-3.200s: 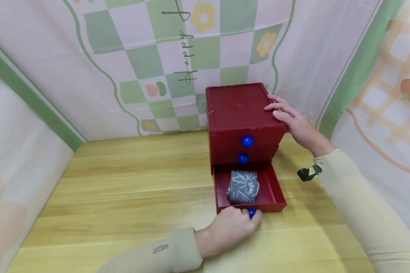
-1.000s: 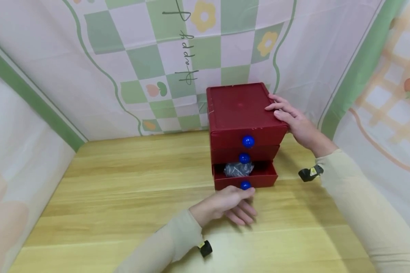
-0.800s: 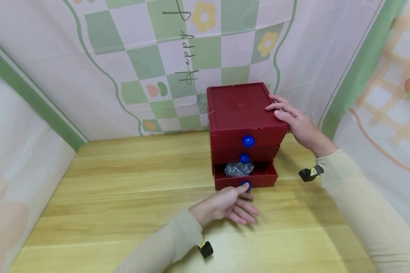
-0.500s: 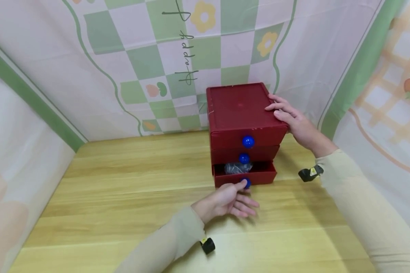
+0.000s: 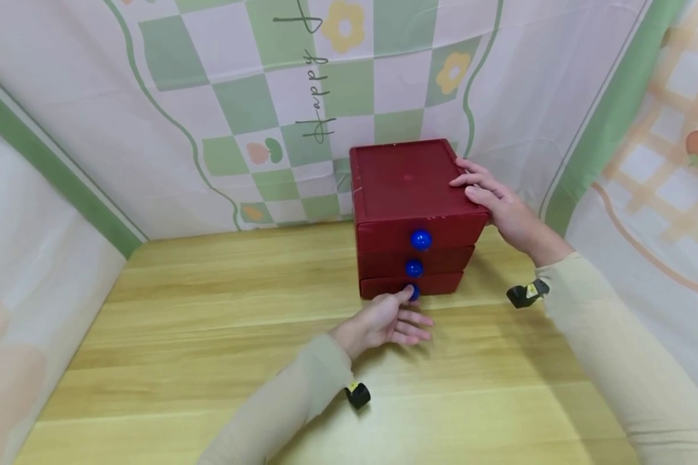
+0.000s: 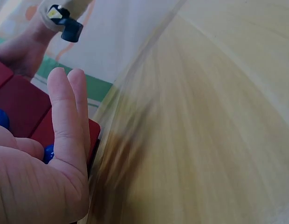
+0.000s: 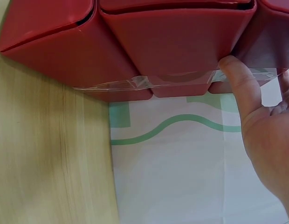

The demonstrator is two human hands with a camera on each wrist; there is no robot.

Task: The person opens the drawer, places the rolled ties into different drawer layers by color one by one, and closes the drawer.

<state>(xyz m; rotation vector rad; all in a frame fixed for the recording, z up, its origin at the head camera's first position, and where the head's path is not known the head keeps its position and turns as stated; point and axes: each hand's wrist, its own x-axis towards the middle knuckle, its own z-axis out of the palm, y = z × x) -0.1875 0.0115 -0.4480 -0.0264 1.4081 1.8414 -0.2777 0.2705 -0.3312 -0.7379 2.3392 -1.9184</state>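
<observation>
A dark red cabinet of three stacked drawers [image 5: 407, 177] stands at the back right of the table, each front bearing a blue ball knob. My left hand [image 5: 386, 320] pushes with its thumb on the lowest knob [image 5: 415, 295], its other fingers stretched out below. The bottom drawer [image 5: 439, 284] lies flush with the cabinet front, its inside hidden. My right hand [image 5: 506, 210] rests on the cabinet's top right edge. In the right wrist view, one finger [image 7: 242, 86] presses along the side wall, across clear tape.
The wooden table [image 5: 209, 323] stretches left and forward of the cabinet. A patterned curtain [image 5: 302, 84] hangs close behind it, with another curtain [image 5: 669, 213] at the right. Black wrist cameras [image 5: 357, 395] sit on both sleeves.
My left hand has pushed the bottom drawer in, from pulled out to flush, and the dark grey patterned bundle inside has gone out of sight. My right hand stays put.
</observation>
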